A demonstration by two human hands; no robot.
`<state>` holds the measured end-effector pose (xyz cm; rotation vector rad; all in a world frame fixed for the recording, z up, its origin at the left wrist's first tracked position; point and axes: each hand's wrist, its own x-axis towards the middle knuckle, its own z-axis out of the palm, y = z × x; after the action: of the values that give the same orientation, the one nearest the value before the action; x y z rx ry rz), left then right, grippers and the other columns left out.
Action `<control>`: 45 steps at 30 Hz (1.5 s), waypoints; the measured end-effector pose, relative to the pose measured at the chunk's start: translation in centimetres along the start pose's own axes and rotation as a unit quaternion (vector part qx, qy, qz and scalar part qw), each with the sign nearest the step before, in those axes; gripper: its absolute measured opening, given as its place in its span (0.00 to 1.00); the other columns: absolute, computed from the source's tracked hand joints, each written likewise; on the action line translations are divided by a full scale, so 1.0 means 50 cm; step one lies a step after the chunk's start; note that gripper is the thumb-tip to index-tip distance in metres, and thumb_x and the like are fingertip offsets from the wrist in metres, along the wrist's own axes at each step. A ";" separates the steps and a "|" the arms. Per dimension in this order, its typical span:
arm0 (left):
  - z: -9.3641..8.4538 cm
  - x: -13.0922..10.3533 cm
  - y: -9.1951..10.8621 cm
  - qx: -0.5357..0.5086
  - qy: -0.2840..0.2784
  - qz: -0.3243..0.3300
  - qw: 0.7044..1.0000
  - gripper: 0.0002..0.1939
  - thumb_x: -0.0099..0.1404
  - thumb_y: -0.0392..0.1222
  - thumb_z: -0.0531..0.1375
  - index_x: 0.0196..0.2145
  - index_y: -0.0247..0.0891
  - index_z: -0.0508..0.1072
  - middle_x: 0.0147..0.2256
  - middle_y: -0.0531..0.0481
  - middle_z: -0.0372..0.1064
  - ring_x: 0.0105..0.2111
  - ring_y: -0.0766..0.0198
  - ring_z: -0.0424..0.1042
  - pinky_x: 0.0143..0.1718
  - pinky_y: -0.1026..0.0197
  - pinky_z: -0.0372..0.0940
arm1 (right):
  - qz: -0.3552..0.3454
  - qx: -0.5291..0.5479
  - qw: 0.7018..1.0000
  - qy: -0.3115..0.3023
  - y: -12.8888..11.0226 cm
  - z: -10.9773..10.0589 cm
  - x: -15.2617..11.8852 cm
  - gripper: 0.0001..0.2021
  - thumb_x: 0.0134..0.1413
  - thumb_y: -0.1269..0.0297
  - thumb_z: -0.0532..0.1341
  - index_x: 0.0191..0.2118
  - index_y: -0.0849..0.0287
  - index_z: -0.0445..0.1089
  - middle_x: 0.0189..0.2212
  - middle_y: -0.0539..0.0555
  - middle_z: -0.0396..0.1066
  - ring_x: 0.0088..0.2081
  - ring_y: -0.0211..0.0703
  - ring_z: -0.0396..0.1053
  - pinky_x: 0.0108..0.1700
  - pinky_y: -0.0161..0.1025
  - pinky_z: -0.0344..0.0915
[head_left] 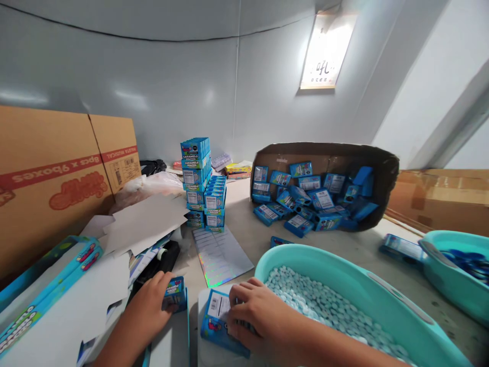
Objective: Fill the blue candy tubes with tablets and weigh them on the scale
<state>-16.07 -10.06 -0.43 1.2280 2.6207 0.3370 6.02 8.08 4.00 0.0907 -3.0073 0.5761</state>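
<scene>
My left hand (147, 306) is closed around a small blue candy box (174, 286) marked "Caramelo Macizo". It holds the box at the far end of an open carton tray (170, 339) with blue edges. My right hand (257, 313) has its fingers curled over a larger-looking blue box (214, 318) with a barcode, lying tilted on a white flat-topped object (204, 354). The right palm and fingers hide part of that box. Close beside the right forearm stands a turquoise tub (324, 255) holding many pale blue candies (313, 295).
Blue candy boxes stand in a stack (196, 178) behind a shiny printed sheet (221, 255). A carton on its side (328, 150) spills more boxes. White cardboard pieces (148, 224) and a big carton (49, 178) fill the left. A second turquoise tub (454, 239) is at right.
</scene>
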 end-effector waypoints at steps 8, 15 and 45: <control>-0.001 0.001 0.003 -0.003 -0.003 -0.006 1.000 0.26 0.62 0.26 0.62 0.57 0.36 0.70 0.56 0.41 0.68 0.57 0.53 0.69 0.59 0.57 0.61 | -0.011 -0.009 0.999 -0.033 0.008 0.002 0.000 0.09 0.61 0.56 0.63 0.39 0.55 0.73 0.40 0.53 0.73 0.43 0.46 0.65 0.48 0.46 0.56; -0.026 -0.008 0.024 -0.003 -0.030 -0.017 0.999 0.25 0.63 0.26 0.62 0.57 0.36 0.70 0.56 0.42 0.67 0.57 0.53 0.69 0.58 0.58 0.60 | -0.012 -0.001 0.999 -0.041 0.003 -0.005 0.001 0.09 0.62 0.55 0.63 0.40 0.55 0.72 0.40 0.53 0.73 0.43 0.47 0.65 0.48 0.46 0.55; -0.004 -0.002 0.005 -0.003 -0.005 -0.009 1.000 0.26 0.63 0.27 0.63 0.58 0.36 0.69 0.56 0.42 0.68 0.58 0.53 0.68 0.60 0.57 0.60 | 0.000 0.014 1.000 -0.027 0.010 0.003 0.000 0.07 0.60 0.58 0.63 0.39 0.55 0.73 0.41 0.51 0.73 0.43 0.45 0.67 0.50 0.45 0.55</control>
<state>-15.90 -9.98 -0.14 1.1998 2.6179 0.3343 5.99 8.48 3.68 0.1101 -3.0524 0.6255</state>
